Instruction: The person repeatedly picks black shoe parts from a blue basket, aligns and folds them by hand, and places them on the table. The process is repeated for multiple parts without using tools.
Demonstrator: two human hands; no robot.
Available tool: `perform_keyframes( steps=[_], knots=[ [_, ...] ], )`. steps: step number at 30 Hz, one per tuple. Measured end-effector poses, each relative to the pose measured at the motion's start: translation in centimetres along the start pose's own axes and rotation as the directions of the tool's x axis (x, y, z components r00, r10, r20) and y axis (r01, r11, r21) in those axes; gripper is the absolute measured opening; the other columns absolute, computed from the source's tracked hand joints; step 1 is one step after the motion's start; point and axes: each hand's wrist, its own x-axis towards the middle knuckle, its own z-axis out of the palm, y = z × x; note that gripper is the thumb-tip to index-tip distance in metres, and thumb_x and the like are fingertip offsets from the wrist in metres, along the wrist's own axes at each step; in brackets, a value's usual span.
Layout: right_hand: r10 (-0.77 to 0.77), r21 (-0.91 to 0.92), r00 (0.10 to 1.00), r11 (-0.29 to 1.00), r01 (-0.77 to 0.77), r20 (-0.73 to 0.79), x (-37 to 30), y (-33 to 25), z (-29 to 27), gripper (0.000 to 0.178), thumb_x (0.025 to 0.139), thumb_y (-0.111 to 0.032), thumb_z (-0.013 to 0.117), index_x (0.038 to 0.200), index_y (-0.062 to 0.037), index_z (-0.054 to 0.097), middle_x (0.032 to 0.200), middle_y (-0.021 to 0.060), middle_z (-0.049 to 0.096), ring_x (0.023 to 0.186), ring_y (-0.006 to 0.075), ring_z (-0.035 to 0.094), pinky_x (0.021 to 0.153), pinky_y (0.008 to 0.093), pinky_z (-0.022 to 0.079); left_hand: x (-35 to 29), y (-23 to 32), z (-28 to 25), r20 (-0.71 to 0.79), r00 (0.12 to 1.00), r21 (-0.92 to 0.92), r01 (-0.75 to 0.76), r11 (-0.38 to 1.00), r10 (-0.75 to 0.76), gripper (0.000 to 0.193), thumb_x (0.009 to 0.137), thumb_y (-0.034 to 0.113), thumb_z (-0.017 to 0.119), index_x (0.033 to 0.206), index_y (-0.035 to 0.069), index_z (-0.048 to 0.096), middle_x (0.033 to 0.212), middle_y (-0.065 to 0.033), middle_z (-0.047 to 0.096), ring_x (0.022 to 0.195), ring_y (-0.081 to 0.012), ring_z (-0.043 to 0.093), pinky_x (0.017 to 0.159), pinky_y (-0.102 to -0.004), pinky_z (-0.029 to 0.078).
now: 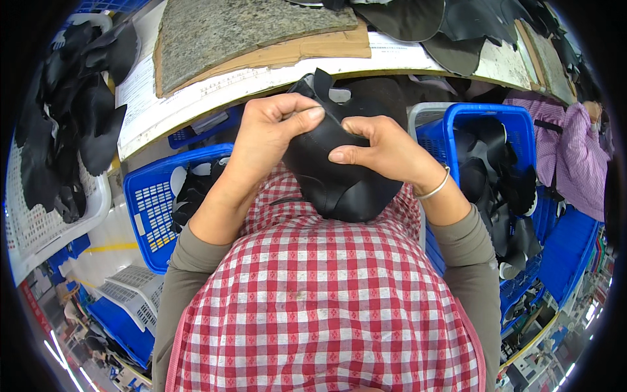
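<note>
A black leather shoe upper point(320, 173) rests against my lap on the red-and-white checked apron point(313, 287). Its rounded toe end faces me, and a tongue-like flap point(321, 83) sticks up at the far end. My left hand point(274, 127) pinches the upper's edge between thumb and forefinger. On the other side of the opening, my right hand point(379, 147) grips the edge with the thumb on the outer face and the fingers curled. A bangle circles my right wrist. The fingertips of both hands are partly hidden.
Ahead stands a white table point(235, 91) bearing a grey fibrous board point(241, 39) over cardboard, with black leather pieces point(450, 29) at its right. Blue baskets point(153, 202) with black pieces flank me. A white basket point(65, 242) stands far left. A person's striped sleeve point(575, 144) shows at right.
</note>
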Motion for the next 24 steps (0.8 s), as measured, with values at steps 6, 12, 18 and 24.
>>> perform_keyframes(
  steps=[6, 12, 18, 24],
  knots=[
    [-0.263, -0.472, 0.950, 0.867, 0.158, -0.166, -1.5, 0.6, 0.3, 0.034, 0.088, -0.036, 0.082, 0.093, -0.0037, 0.071, 0.082, 0.0122, 0.072, 0.077, 0.0311, 0.069, 0.072, 0.0380, 0.052, -1.4, 0.1, -0.9, 0.052, 0.999, 0.131, 0.005, 0.991, -0.012, 0.015, 0.097, 0.009, 0.074, 0.106, -0.003, 0.073, 0.091, -0.0018, 0.074, 0.085, -0.0066, 0.065, 0.078, -0.0246, 0.054],
    [0.010, 0.168, 0.998, 0.986, 0.000, -0.057, -2.2, 2.1, -0.2, 0.028, 0.084, -0.016, 0.087, 0.100, -0.0035, 0.069, 0.089, 0.0130, 0.073, 0.080, 0.0186, 0.070, 0.075, 0.0349, 0.053, -1.8, 0.0, -2.8, 0.151, 0.988, 0.174, -0.031, 0.984, 0.004, 0.017, 0.091, 0.002, 0.078, 0.105, -0.001, 0.068, 0.095, -0.0022, 0.073, 0.090, -0.0081, 0.065, 0.084, -0.0264, 0.054],
    [-0.170, -0.477, 0.934, 0.879, -0.001, -0.315, -0.5, 2.0, 1.9, 0.033, 0.079, -0.026, 0.089, 0.096, -0.0048, 0.071, 0.088, 0.0131, 0.072, 0.081, 0.0320, 0.071, 0.069, 0.0367, 0.054, -1.1, -1.5, -1.5, -0.079, 0.986, 0.328, -0.114, 0.938, 0.147, 0.014, 0.086, 0.001, 0.078, 0.097, -0.003, 0.070, 0.083, -0.0063, 0.073, 0.077, -0.0084, 0.064, 0.071, -0.0269, 0.053],
    [0.033, -0.136, 0.980, 0.989, -0.060, -0.196, 0.8, 4.1, 0.5, 0.035, 0.084, -0.030, 0.086, 0.100, -0.0015, 0.073, 0.080, 0.0128, 0.072, 0.072, 0.0247, 0.070, 0.069, 0.0342, 0.053, -0.7, -3.5, -2.8, -0.164, 0.984, 0.141, -0.051, 0.989, 0.075, 0.016, 0.089, 0.003, 0.079, 0.102, -0.004, 0.073, 0.090, -0.0084, 0.077, 0.080, -0.0093, 0.068, 0.076, -0.0245, 0.054]
  ],
)
